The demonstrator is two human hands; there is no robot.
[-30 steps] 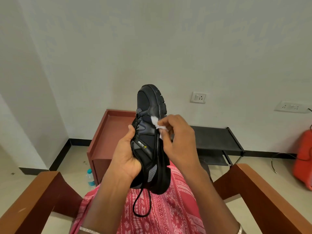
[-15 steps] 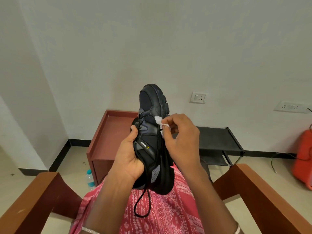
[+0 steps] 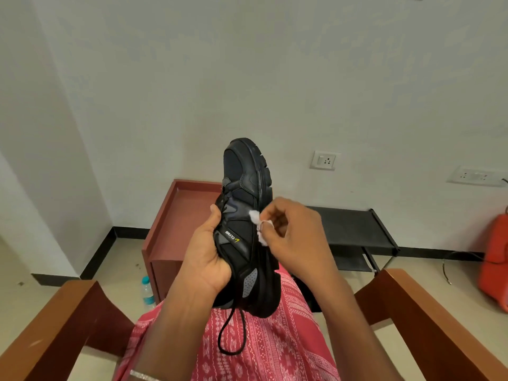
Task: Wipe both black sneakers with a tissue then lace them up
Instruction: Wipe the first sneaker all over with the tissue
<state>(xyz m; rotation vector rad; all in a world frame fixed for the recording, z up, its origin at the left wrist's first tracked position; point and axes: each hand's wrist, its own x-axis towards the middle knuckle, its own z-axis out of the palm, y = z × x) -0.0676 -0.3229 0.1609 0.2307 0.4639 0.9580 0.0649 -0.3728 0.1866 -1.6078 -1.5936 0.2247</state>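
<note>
One black sneaker (image 3: 244, 188) is held up above my lap, toe pointing away and up, its side facing me. My left hand (image 3: 204, 254) grips it round the tongue and heel area. My right hand (image 3: 291, 237) pinches a small white tissue (image 3: 257, 220) and presses it against the sneaker's side near the sole. A loop of black lace (image 3: 232, 336) hangs down from the heel end over my pink patterned garment. The second sneaker is mostly hidden; only a dark shape shows under my right forearm.
Wooden chair arms (image 3: 49, 334) flank me on both sides. A reddish-brown low table (image 3: 178, 215) and a black rack (image 3: 354, 229) stand against the wall ahead. A plastic bottle (image 3: 147, 291) sits on the floor by the table. An orange object (image 3: 494, 259) is at far right.
My right hand with the tissue has slid down the sneaker's side, from near the forefoot toward the middle. The left hand keeps the same grip.
</note>
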